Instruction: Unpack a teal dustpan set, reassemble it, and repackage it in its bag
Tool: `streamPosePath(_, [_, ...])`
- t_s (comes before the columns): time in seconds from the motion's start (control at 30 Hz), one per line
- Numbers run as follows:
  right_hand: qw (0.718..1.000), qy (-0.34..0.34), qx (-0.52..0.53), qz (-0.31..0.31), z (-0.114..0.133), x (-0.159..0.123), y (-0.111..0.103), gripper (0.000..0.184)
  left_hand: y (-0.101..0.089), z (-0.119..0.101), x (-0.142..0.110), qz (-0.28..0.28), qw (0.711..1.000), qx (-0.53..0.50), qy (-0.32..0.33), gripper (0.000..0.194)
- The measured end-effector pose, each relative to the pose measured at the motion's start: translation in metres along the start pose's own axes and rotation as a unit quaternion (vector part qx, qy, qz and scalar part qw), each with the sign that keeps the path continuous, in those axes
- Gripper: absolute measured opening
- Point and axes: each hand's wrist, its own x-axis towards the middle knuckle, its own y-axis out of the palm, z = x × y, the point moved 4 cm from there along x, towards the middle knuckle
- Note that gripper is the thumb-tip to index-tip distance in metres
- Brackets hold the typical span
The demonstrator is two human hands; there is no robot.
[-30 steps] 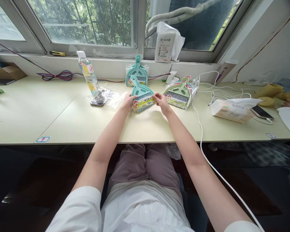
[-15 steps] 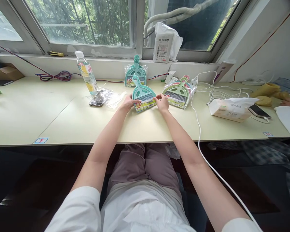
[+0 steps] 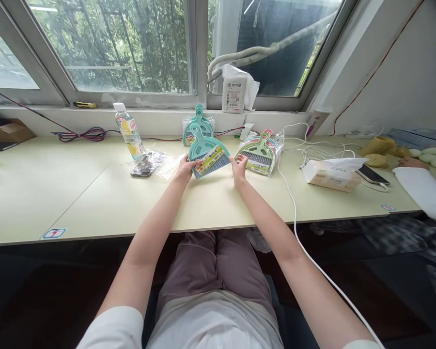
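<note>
A teal dustpan-and-brush set [image 3: 208, 154] with a colourful paper label is raised a little above the pale desk [image 3: 94, 194], tilted. My left hand [image 3: 184, 169] grips its left edge and my right hand [image 3: 239, 168] grips its right lower corner, both with fingers closed on it. Behind it a second teal set in a clear bag [image 3: 199, 125] leans against the wall. To the right lies a green set in a clear bag [image 3: 258, 153].
A water bottle [image 3: 128, 130], a phone [image 3: 139, 170] and crumpled clear plastic [image 3: 163, 162] lie to the left. A tissue pack [image 3: 332, 173], another phone [image 3: 372, 174] and white cables [image 3: 294, 213] are to the right. Another person's sleeve [image 3: 423, 191] rests at the far right.
The teal set has been lifted off the desk and tilted, its label side turned up. My head has tipped up, so the desk sits lower in view.
</note>
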Motion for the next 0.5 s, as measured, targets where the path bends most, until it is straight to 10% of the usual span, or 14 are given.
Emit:
streamPosePath(0.17, [0.987,0.034,0.108,0.117,0.001,-0.009,0.014,0.066,0.003,-0.001,-0.001,0.028,1.0,0.0,0.008,0.059])
streamPosePath(0.5, [0.979,0.048,0.124,0.156,0.021,-0.014,0.005,0.072,0.007,-0.002,-0.001,0.07,0.997,0.015,-0.002,0.061])
